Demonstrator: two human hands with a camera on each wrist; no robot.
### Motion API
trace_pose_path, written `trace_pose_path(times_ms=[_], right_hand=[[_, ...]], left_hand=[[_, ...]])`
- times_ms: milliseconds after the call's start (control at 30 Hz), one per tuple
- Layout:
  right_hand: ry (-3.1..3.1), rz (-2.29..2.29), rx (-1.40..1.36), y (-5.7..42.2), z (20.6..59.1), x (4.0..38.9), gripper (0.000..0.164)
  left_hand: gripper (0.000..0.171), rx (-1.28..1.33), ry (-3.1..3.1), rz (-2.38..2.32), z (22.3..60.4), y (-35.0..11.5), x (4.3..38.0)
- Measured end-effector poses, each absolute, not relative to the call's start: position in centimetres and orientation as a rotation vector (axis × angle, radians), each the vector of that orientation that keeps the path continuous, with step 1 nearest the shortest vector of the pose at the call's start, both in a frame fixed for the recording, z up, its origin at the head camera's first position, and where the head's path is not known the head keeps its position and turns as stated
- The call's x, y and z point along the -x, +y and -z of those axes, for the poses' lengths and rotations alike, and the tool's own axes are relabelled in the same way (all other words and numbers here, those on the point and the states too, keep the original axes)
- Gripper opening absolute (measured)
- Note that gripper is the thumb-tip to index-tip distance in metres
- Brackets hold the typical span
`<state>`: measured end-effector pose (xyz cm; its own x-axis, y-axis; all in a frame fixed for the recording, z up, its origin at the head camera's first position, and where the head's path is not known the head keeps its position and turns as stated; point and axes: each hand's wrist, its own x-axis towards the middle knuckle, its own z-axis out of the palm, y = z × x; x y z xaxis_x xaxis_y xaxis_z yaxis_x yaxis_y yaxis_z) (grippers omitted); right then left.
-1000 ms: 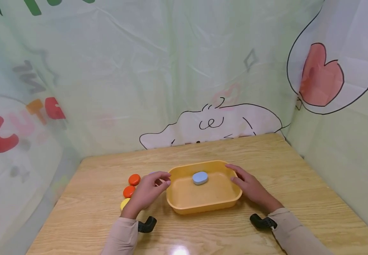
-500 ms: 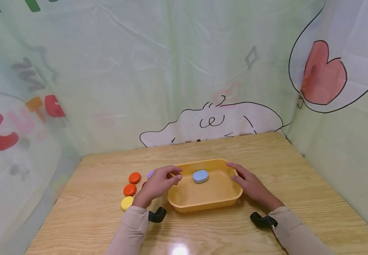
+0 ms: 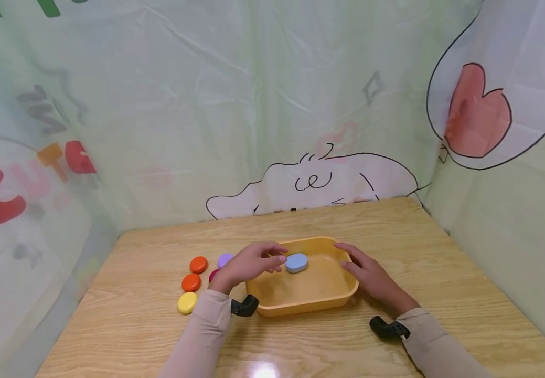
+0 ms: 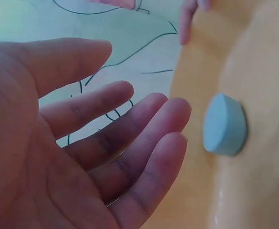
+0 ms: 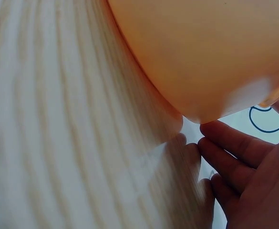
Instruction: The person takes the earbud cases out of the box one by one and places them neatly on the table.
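Observation:
A yellow-orange tray (image 3: 319, 286) stands on the wooden table, with a light blue oval piece (image 3: 297, 263) lying inside it. My left hand (image 3: 250, 262) reaches over the tray's left rim, its thumb close to the blue piece in the head view. In the left wrist view, this hand (image 4: 91, 148) has loosely bent fingers, holds nothing and is apart from the blue piece (image 4: 225, 126). At the tray's right end my right hand (image 3: 371, 273) holds the wall, thumb at the rim. The right wrist view shows its fingers (image 5: 234, 143) against the tray's outside.
Left of the tray lie two orange-red discs (image 3: 199, 264), a yellow disc (image 3: 188, 303), a purple disc (image 3: 225, 260) and a partly hidden dark red one (image 3: 213, 275). A printed curtain (image 3: 168, 131) hangs behind the wooden table (image 3: 395, 231).
My left hand has moved right, from beside the tray's left rim to over its inside near the blue piece. More of the discs show. The right hand and tray stay put.

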<state>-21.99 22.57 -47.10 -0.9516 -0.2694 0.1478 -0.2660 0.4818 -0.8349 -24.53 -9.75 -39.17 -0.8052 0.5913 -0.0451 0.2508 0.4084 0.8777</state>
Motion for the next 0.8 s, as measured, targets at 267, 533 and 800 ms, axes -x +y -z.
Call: trace_pose_path(times_ms=[267,533,800], right_hand=[[2.694,1.525,0.482,22.5,47.2,22.0,0.049],[2.701,1.526,0.488,22.4,47.1,22.1,0.049],[2.705,1.519,0.48,22.4,47.3,22.0,0.049]], left_hand=[[0.037,-0.664,2.335,-1.334,38.6,-8.8,25.4],[0.041,-0.633,2.412,-1.237,38.8,-8.0,25.7],[0.04,-0.628,2.431,-1.18,39.6,-7.5,26.1]])
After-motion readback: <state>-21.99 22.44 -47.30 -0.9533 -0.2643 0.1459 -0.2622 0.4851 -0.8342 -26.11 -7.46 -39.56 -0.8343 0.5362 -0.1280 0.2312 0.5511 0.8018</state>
